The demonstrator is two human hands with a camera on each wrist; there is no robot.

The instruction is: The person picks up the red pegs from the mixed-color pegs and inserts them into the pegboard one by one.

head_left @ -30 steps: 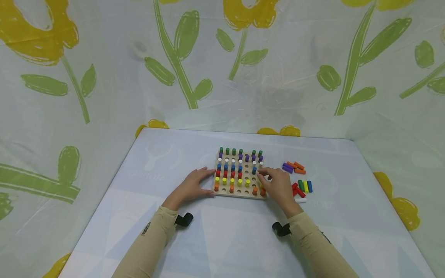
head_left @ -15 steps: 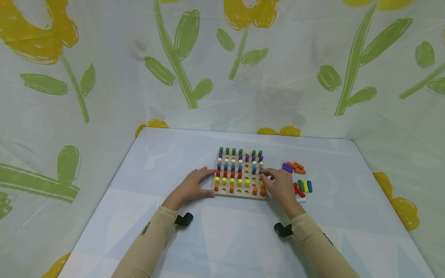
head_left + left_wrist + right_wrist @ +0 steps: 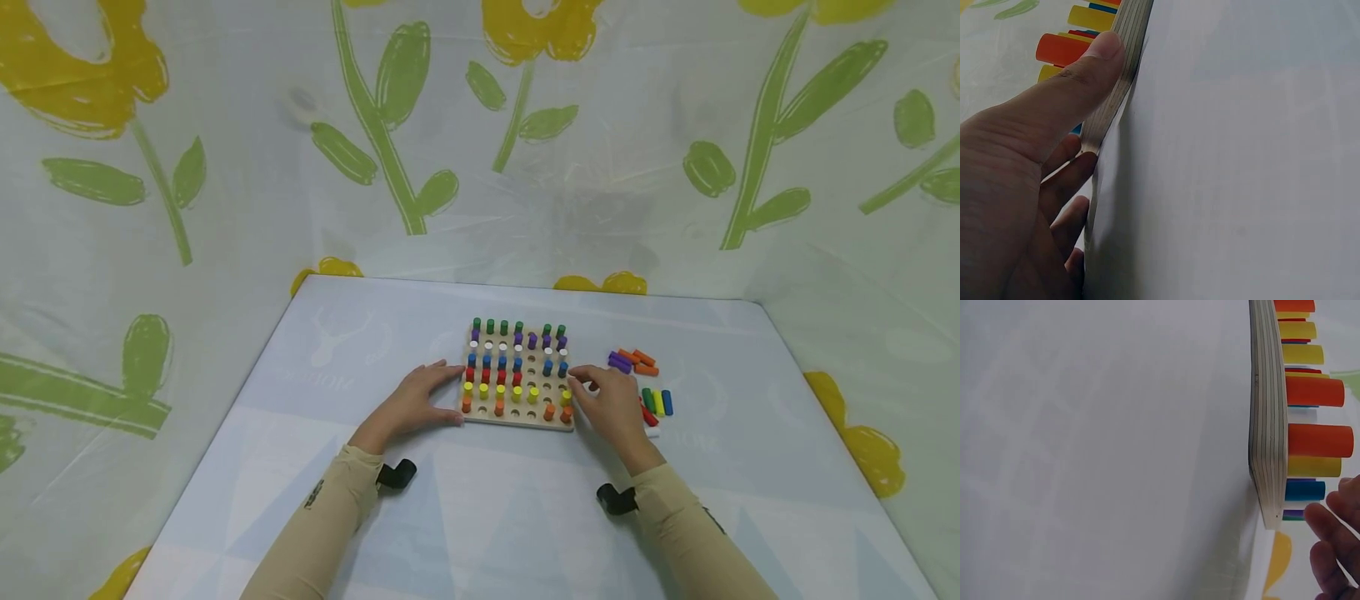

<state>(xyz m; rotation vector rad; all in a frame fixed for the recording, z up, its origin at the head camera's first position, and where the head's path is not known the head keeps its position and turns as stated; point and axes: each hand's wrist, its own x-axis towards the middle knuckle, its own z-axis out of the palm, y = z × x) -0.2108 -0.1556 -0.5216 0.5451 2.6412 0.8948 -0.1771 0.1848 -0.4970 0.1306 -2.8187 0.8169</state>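
Observation:
A wooden pegboard point(image 3: 517, 422) on the table bears rows of upright pegs in green, purple, white, blue, red, yellow and orange. My left hand point(image 3: 415, 402) rests against its left side. In the left wrist view, the thumb point(image 3: 1100, 56) lies on the layered edge and the fingers are spread below. My right hand point(image 3: 611, 404) is just off the board's right side, beside the blue peg point(image 3: 562, 369) at the row's end. Its loosely bent fingers point(image 3: 1329, 528) hold nothing in the right wrist view and stand apart from the pegs.
Right of the board, loose orange pegs point(image 3: 645, 358) and purple pegs point(image 3: 619, 362) lie in a group. Nearer are green, yellow and blue pegs point(image 3: 668, 402), red pegs point(image 3: 648, 414) and a white peg point(image 3: 652, 432), partly behind the right hand. A flowered curtain point(image 3: 637, 192) stands behind the table.
My right hand has let go of the blue peg at the right end of the blue row and drawn back slightly to the right. The left hand has not moved.

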